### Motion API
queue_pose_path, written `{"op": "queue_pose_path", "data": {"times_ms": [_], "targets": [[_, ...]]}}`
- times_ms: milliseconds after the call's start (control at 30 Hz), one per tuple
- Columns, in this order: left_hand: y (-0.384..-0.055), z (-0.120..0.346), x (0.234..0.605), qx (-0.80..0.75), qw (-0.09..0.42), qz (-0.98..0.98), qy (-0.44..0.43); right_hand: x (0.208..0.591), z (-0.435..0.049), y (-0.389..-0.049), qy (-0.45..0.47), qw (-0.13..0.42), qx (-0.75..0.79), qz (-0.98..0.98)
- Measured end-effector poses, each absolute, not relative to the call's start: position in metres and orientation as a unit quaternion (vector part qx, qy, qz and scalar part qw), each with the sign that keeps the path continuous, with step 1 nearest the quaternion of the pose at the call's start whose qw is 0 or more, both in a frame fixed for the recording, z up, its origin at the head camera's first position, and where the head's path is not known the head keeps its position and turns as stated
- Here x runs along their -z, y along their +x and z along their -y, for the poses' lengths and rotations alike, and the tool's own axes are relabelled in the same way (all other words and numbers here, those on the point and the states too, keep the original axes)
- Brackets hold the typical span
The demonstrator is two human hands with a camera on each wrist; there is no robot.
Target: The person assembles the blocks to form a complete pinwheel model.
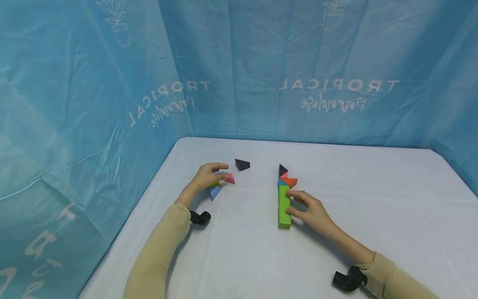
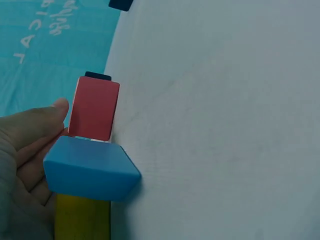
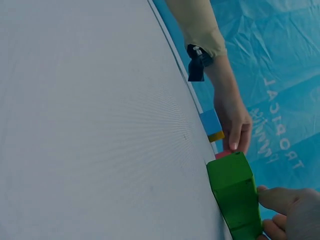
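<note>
My left hand (image 1: 207,176) hovers at the loose blocks, its thumb beside a pink block (image 1: 230,178); the left wrist view shows no clear grip. Below that hand lie a blue block (image 2: 90,167) and a partly hidden yellow block (image 2: 82,216). My right hand (image 1: 310,211) rests its thumb and a fingertip along the right side of a green block row (image 1: 284,216). Beyond the green row, a black triangle (image 1: 282,170), a small pink piece (image 1: 284,175), a blue piece (image 1: 281,182) and an orange triangle (image 1: 291,182) lie close together.
A black block (image 1: 242,165) lies farther back, between the two groups. The white-covered table (image 1: 242,257) meets blue printed curtains (image 1: 254,62) at its back and left. Each wrist wears a black camera mount (image 1: 349,279).
</note>
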State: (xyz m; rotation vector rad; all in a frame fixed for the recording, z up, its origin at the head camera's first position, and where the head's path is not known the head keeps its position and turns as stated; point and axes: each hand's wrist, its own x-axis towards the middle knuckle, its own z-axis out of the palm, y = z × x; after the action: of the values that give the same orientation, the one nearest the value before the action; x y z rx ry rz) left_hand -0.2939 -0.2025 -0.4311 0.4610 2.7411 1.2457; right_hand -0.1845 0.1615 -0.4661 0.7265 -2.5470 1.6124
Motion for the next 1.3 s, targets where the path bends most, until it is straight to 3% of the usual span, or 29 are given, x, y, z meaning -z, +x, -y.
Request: {"op": "queue_pose_path", "data": {"times_ms": [333,533,1300], "targets": [[-0.299,0.202,0.435,-0.366,0.079,-0.906,0.195,0.46,-0.157,-0.179,0.233,0.021,-0.521,0.821],[-0.299,0.2,0.434,-0.359,0.076,-0.909,0.197,0.438,-0.153,-0.169,0.241,0.019,-0.524,0.817],[-0.304,0.193,0.424,-0.371,0.053,-0.909,0.181,0.435,-0.154,-0.167,0.24,0.015,-0.528,0.815]]}}
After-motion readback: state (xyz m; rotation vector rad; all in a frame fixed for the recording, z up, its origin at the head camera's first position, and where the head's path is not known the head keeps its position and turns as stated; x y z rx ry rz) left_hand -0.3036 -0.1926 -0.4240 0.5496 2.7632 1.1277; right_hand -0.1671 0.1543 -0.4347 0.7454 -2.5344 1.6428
